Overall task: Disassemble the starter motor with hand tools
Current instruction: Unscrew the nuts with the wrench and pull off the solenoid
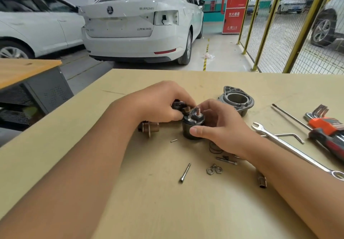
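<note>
Right hand (212,121) wraps the upright solenoid (192,127), thumb on its side, just in front of the aluminium nose housing (236,99); left hand (160,103) pinches the terminal cap (181,106) on top. It looks heavy, rigid and smooth-walled; grip the barrel, spare the copper studs.
</note>
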Motion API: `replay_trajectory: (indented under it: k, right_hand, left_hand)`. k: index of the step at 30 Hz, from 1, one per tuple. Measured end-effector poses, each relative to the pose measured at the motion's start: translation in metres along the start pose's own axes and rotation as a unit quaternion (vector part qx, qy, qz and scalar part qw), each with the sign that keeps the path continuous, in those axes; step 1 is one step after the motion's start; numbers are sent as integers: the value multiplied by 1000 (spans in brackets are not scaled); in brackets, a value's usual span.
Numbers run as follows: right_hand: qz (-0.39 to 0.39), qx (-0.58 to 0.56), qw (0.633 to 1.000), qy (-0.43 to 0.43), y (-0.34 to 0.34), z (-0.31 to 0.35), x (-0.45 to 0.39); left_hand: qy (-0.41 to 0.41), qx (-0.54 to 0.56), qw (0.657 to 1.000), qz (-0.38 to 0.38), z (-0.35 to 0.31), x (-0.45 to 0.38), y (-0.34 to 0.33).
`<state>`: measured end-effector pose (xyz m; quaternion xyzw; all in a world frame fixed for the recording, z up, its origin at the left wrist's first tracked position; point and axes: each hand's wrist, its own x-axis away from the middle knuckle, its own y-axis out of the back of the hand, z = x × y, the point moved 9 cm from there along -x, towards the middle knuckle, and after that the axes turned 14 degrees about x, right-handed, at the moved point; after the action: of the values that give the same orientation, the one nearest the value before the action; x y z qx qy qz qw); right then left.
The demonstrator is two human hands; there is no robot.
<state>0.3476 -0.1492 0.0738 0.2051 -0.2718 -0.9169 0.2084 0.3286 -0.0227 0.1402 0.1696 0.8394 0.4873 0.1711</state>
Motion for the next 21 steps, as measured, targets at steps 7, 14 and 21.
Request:
replay_trajectory:
  k: [7,14,21]
  right_hand:
    - [-6,3,1000,19,4,-1,2]
    - [10,111,993,37,2,12,-1]
    - [-59,86,994,21,21,11,0]
  left_hand:
    - [-25,112,993,-13,17,-10,-1]
    - [-69,102,989,-83,18,1,-2]
    - [-18,112,988,-105,28,4,-8]
